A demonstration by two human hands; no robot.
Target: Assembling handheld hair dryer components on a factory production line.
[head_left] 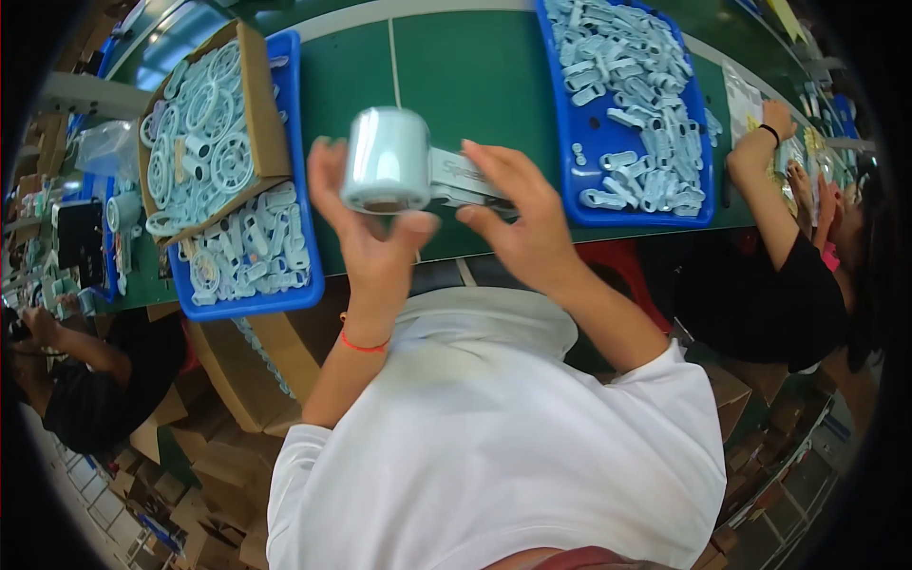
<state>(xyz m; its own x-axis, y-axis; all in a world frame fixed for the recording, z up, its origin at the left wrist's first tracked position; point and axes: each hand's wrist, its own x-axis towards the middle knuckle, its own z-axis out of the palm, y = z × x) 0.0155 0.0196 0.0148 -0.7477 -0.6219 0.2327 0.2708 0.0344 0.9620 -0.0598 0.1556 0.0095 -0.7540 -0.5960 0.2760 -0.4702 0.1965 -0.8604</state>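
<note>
Above the table's near edge I hold a glossy pale-blue plastic housing [388,157], a short round drum with a handle piece [458,176] sticking out to its right. My left hand [369,252] is closed around the drum from the left and below, with the thumb by its lower rim. My right hand [528,223] grips the handle piece between thumb and fingers. Whether the drum and handle piece are joined or only pressed together, I cannot tell. A dark gap shows along the handle's underside.
At the left, a cardboard box [264,100] of pale-blue rings and round grilles rests on a blue tray [306,271] of small parts. Another blue tray [589,201] holds many pale-blue handle pieces at the right. Co-workers sit on both sides of the green table [475,76].
</note>
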